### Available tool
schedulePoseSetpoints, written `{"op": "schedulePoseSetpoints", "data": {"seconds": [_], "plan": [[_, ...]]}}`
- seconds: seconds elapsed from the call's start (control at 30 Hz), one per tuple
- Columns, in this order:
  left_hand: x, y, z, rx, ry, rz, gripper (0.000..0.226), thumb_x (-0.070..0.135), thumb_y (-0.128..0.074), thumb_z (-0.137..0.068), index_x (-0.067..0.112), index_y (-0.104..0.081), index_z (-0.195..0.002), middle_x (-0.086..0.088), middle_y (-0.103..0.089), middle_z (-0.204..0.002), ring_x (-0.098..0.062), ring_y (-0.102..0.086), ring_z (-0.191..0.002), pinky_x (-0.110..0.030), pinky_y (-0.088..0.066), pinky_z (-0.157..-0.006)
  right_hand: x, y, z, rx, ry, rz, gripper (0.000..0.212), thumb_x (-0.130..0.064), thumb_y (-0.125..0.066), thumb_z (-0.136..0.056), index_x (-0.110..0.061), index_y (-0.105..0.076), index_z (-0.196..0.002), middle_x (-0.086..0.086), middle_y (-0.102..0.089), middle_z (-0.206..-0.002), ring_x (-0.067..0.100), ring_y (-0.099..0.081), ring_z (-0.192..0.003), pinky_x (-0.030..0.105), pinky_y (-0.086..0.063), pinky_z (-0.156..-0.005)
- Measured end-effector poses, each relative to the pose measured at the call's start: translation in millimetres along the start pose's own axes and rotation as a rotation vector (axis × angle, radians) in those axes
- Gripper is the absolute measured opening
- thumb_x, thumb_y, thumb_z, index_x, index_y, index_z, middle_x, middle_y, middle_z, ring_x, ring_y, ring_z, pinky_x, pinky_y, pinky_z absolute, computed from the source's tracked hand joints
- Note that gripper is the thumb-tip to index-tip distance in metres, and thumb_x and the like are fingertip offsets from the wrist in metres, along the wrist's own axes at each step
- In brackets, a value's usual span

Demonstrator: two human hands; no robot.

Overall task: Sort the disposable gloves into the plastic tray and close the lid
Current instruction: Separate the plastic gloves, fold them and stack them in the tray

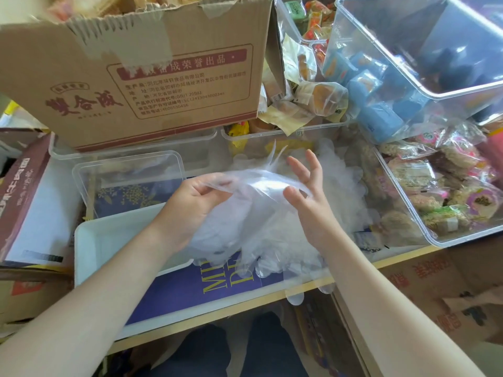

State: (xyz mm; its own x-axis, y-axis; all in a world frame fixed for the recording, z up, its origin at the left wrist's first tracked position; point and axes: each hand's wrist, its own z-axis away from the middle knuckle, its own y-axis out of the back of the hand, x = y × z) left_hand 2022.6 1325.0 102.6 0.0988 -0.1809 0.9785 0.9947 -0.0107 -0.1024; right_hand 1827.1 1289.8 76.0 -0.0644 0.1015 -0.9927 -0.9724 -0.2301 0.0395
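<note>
A loose heap of thin clear disposable gloves [261, 235] lies in front of me, and some hang over the table's front edge. My left hand [190, 205] pinches one glove [261, 180] and holds it up above the heap. My right hand [307, 191] is at the glove's other end with its fingers spread; its thumb touches the film. A white plastic tray [89, 240] sits at the lower left. Behind it lies a clear plastic lid [128, 172], flat on a blue box.
A torn cardboard box [130, 77] stands at the back. Clear bins of wrapped snacks [449, 191] fill the right side, with a tilted clear bin [408, 63] above. A dark red box [24, 200] lies at the left. The table's front edge [245, 308] runs below the heap.
</note>
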Motion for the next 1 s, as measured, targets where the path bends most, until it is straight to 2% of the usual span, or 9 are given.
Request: {"op": "schedulePoseSetpoints", "data": {"seconds": [0.1, 0.2, 0.33, 0.47, 0.6, 0.7, 0.77, 0.87, 1.0], "plan": [[7.4, 6.5, -2.4, -0.096, 0.107, 0.134, 0.016, 0.013, -0.058, -0.075, 0.010, -0.073, -0.082, 0.000, -0.072, -0.078, -0.010, -0.067, -0.071, -0.019, -0.051, -0.068, -2.8, 16.0, -7.9, -0.225, -0.053, -0.032, 0.131, -0.081, -0.073, -0.033, -0.037, -0.013, -0.142, -0.017, -0.039, -0.135, 0.009, -0.037, -0.133, 0.019, -0.046, -0.094], [7.6, 10.3, -6.3, -0.122, 0.263, 0.269, 0.018, 0.014, -0.058, -0.074, 0.012, -0.075, -0.075, -0.001, -0.072, -0.071, -0.009, -0.067, -0.060, -0.017, -0.052, -0.055, -3.6, 22.2, -11.8, -0.363, -0.064, -0.051, 0.115, -0.080, -0.072, -0.039, -0.026, -0.037, -0.134, -0.017, -0.049, -0.131, 0.006, -0.045, -0.128, 0.018, -0.044, -0.093], [-10.1, 13.9, -13.6, -0.029, 0.384, 0.190, 0.017, 0.007, -0.054, -0.088, 0.010, -0.071, -0.088, -0.002, -0.072, -0.071, -0.012, -0.067, -0.058, -0.019, -0.054, -0.054, 3.1, 27.4, -12.1, -0.451, -0.148, -0.150, 0.090, -0.062, -0.078, -0.056, -0.017, -0.050, -0.129, 0.000, -0.062, -0.122, 0.020, -0.059, -0.114, 0.032, -0.050, -0.090], [-41.2, 15.7, -22.3, 0.109, 0.310, -0.120, 0.019, -0.004, -0.058, -0.086, 0.012, -0.067, -0.085, 0.008, -0.071, -0.065, -0.001, -0.064, -0.056, -0.016, -0.052, -0.059, 34.5, 20.9, -16.9, -0.244, -0.434, 0.074, 0.064, -0.031, -0.081, -0.068, -0.013, -0.054, -0.123, 0.007, -0.064, -0.114, 0.017, -0.061, -0.096, 0.031, -0.048, -0.084], [-59.1, 12.8, -33.1, 0.144, 0.269, -0.273, 0.025, -0.007, -0.063, -0.082, 0.017, -0.063, -0.080, 0.005, -0.065, -0.074, 0.006, -0.058, -0.052, -0.009, -0.047, -0.056, 59.0, 12.5, -17.1, -0.170, -0.689, 0.153, 0.084, -0.050, -0.080, -0.049, 0.006, -0.060, -0.108, 0.013, -0.055, -0.087, 0.024, -0.045, -0.078, 0.036, -0.037, -0.072], [-65.0, 7.0, -41.9, 0.152, 0.237, -0.305, 0.016, 0.003, -0.066, -0.083, 0.018, -0.062, -0.084, 0.002, -0.065, -0.077, 0.004, -0.056, -0.052, -0.016, -0.047, -0.056, 66.6, 7.5, -15.7, -0.141, -0.658, 0.120, 0.038, -0.033, -0.079, -0.068, -0.005, -0.063, -0.086, 0.012, -0.057, -0.084, 0.025, -0.050, -0.079, 0.038, -0.040, -0.074], [-66.8, 5.9, -46.1, 0.131, 0.267, -0.253, 0.009, 0.018, -0.067, -0.085, 0.015, -0.063, -0.093, -0.002, -0.068, -0.088, -0.004, -0.063, -0.069, -0.023, -0.052, -0.069, 71.4, 6.1, -18.5, -0.058, -0.600, 0.076, 0.016, -0.021, -0.072, -0.081, -0.011, -0.060, -0.079, 0.008, -0.060, -0.079, 0.021, -0.055, -0.074, 0.032, -0.044, -0.071], [-70.6, 15.6, -45.7, 0.025, 0.323, -0.439, 0.046, 0.050, -0.069, -0.072, 0.016, -0.062, -0.102, -0.003, -0.070, -0.105, -0.020, -0.066, -0.096, -0.041, -0.051, -0.091, 71.8, 4.9, -24.6, 0.083, -0.499, -0.015, 0.019, -0.013, -0.065, -0.087, -0.014, -0.054, -0.071, 0.001, -0.055, -0.066, 0.013, -0.051, -0.060, 0.024, -0.040, -0.058], [-83.6, 28.8, -35.8, -0.092, 0.290, -0.524, 0.025, 0.026, -0.069, -0.080, 0.010, -0.061, -0.097, -0.007, -0.071, -0.101, -0.022, -0.066, -0.094, -0.047, -0.049, -0.092, 70.2, 5.5, -29.2, 0.155, -0.434, -0.108, 0.019, -0.011, -0.059, -0.090, -0.016, -0.053, -0.073, 0.003, -0.054, -0.069, 0.016, -0.051, -0.062, 0.029, -0.042, -0.062]]}}
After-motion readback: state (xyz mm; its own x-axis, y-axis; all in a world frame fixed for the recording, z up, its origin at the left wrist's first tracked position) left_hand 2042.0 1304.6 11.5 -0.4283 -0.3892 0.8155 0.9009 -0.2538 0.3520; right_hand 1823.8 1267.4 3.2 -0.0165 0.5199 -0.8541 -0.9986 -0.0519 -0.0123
